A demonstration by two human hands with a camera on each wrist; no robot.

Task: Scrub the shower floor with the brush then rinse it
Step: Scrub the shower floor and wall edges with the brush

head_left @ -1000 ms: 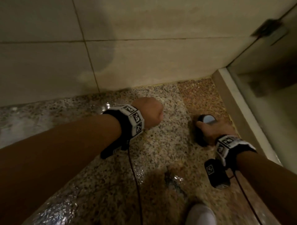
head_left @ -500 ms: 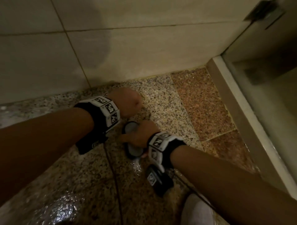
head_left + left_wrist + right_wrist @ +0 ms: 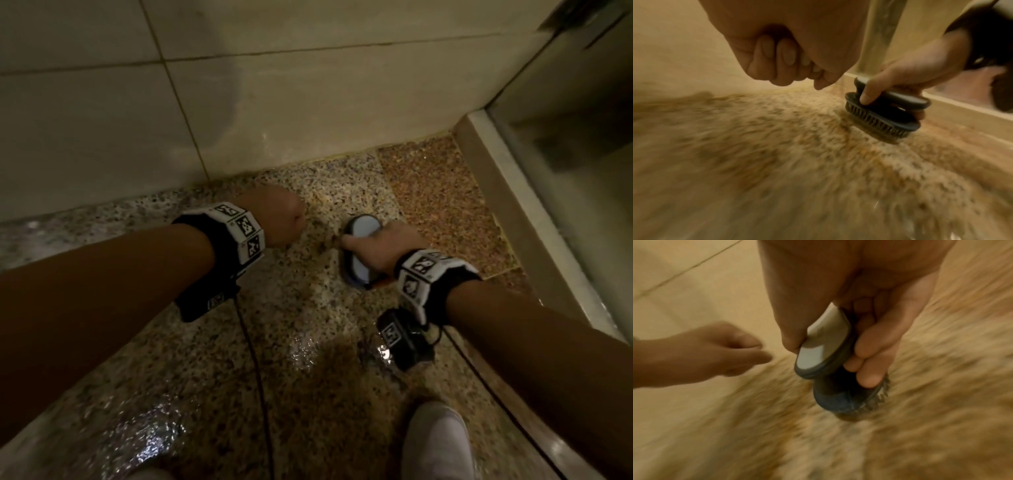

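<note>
The speckled granite shower floor [image 3: 301,335] is wet and shiny in places. My right hand [image 3: 383,248] grips the handle of a dark scrub brush [image 3: 363,229] with a pale top. The brush [image 3: 885,116] stands bristles-down on the floor near the back wall. From the right wrist, the fingers [image 3: 869,353] wrap under the brush's pale grip [image 3: 823,344] and the thumb lies along its other side. My left hand [image 3: 282,219] hovers just left of the brush as a fist with nothing in it; its curled fingers [image 3: 785,55] show from the left wrist.
A beige tiled wall [image 3: 274,102] closes the far side. A raised curb [image 3: 510,212] and a glass door [image 3: 582,144] bound the right. A white shoe [image 3: 436,442] stands on the floor at the bottom, and wrist-camera cables [image 3: 255,370] hang down.
The right hand slid the brush left toward the left hand, then back to the right and nearer the wall. The left hand has stayed a fist.
</note>
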